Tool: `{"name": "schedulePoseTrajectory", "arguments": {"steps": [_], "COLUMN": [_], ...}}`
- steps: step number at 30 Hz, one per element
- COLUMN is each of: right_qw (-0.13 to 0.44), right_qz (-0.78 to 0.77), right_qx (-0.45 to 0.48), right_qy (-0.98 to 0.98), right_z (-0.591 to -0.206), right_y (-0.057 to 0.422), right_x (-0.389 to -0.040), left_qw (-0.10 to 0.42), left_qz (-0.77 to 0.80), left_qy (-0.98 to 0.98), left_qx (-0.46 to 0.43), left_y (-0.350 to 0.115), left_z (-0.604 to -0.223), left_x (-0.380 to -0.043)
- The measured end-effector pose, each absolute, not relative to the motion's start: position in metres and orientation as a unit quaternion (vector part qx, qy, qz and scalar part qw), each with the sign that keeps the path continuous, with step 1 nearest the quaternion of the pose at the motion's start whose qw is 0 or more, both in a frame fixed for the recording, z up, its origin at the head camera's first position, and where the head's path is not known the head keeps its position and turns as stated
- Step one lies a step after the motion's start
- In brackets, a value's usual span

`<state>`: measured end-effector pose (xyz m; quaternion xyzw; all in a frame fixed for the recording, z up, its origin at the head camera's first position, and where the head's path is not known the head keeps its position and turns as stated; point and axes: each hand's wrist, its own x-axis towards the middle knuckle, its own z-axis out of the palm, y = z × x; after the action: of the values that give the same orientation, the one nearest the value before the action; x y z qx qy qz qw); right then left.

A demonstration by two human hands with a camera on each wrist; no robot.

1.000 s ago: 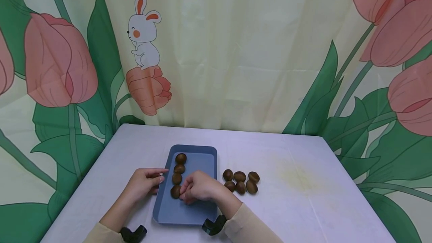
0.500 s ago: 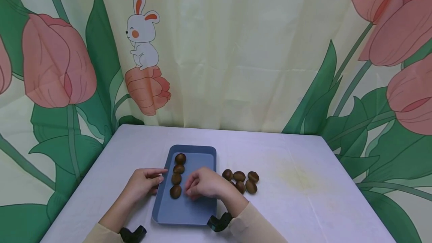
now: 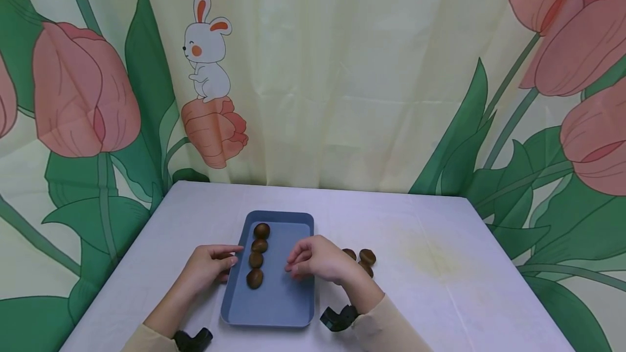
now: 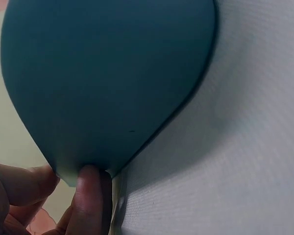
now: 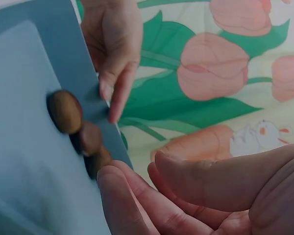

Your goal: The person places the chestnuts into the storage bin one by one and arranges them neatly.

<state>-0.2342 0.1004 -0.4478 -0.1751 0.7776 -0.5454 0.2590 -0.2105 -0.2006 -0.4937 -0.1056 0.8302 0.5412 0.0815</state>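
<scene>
Several brown chestnuts (image 3: 255, 278) stand in a column along the left side of a blue tray (image 3: 274, 308). My left hand (image 3: 210, 263) is at the tray's left edge, its extended index finger and thumb touching the outer wall; the left wrist view shows these fingertips (image 4: 89, 188) against the wall. Over the tray's right rim hovers my right hand (image 3: 320, 259), fingers loosely bent and holding nothing. A gap shows between its thumb (image 5: 201, 178) and fingers in the right wrist view. To the right lie more chestnuts (image 3: 367, 256), partly hidden behind the right hand.
A white cloth covers the table (image 3: 440, 308), with a faint yellowish stain (image 3: 432, 257) on its right part. Behind it hangs a curtain (image 3: 342, 96) printed with tulips and a rabbit. Each wrist wears a black camera mount (image 3: 339, 318).
My right hand has let go of the lowest chestnut in the column and moved right to the tray's right rim, its fingers loosening. The left hand has stayed at the left edge.
</scene>
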Motion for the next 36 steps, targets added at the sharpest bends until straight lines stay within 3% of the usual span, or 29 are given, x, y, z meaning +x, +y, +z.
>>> {"name": "schedulePoseTrajectory", "arguments": {"steps": [21, 36], "right_qw": [0.213, 0.143], "right_qz": [-0.562, -0.529], "right_qx": [-0.141, -0.106], "right_qy": [0.787, 0.83], "right_z": [-0.439, -0.441], "right_y": [0.172, 0.216], "right_x": [-0.241, -0.245], "left_qw": [0.084, 0.079], "left_qz": [0.546, 0.549], "left_qy": [0.826, 0.825], "left_qx": [-0.112, -0.11], "left_y": [-0.201, -0.199], "left_z": [-0.494, -0.495], "left_x": [-0.212, -0.211]}}
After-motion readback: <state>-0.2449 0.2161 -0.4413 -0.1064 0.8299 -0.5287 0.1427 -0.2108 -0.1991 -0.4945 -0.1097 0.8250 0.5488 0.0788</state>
